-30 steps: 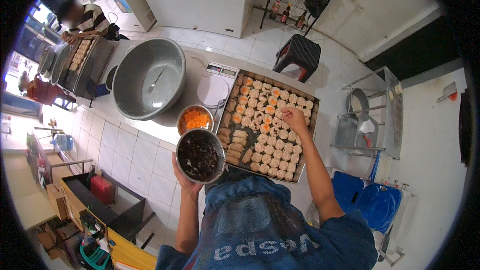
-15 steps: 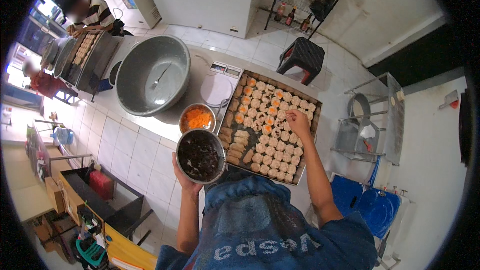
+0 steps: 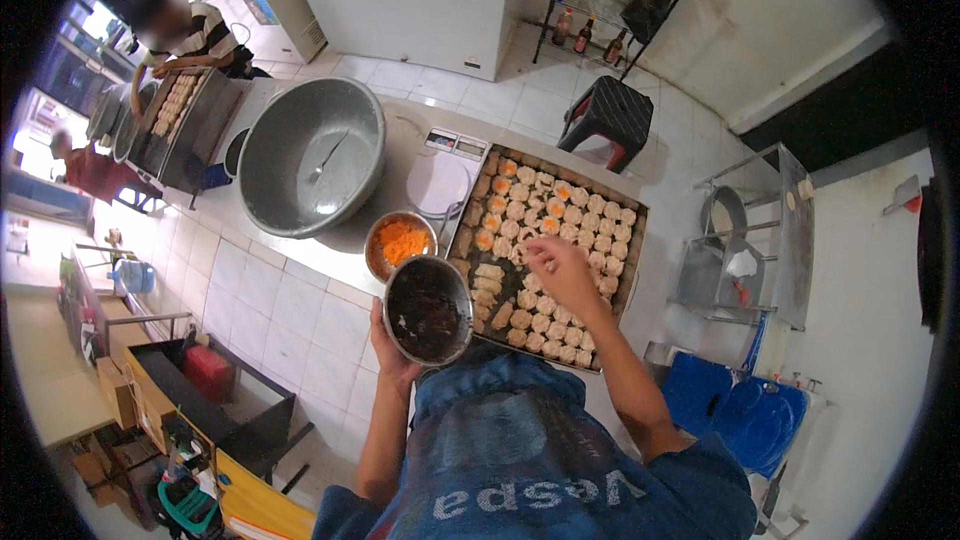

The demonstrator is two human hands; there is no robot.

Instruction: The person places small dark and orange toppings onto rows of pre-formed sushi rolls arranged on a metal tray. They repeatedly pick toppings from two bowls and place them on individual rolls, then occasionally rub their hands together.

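My left hand (image 3: 397,358) grips a metal bowl (image 3: 465,302) from its left side and underside. Dark shredded pieces (image 3: 425,318) lie inside this tilted bowl, held just in front of the tray. A large square metal tray (image 3: 641,248) carries rows of pleated, open-topped dumplings (image 3: 590,223), some with orange topping and some with dark bits. Folded, longish dumplings (image 3: 487,283) line its left part. Over the middle of the tray hovers my right hand (image 3: 568,280), fingers curled together; whatever they may hold is too small to make out.
Left of the tray stand a small bowl of grated orange shreds (image 3: 400,238), a kitchen scale (image 3: 437,185) and a big grey basin (image 3: 262,205) with a spoon in it. A co-worker (image 3: 205,35) leans at another tray at the far left. A black stool (image 3: 610,115) stands beyond the table.
My right hand has moved left and nearer across the tray, toward the bowl. The bowl has shifted right and tilted more. At the far left, the co-worker's arm has reached along the other tray.
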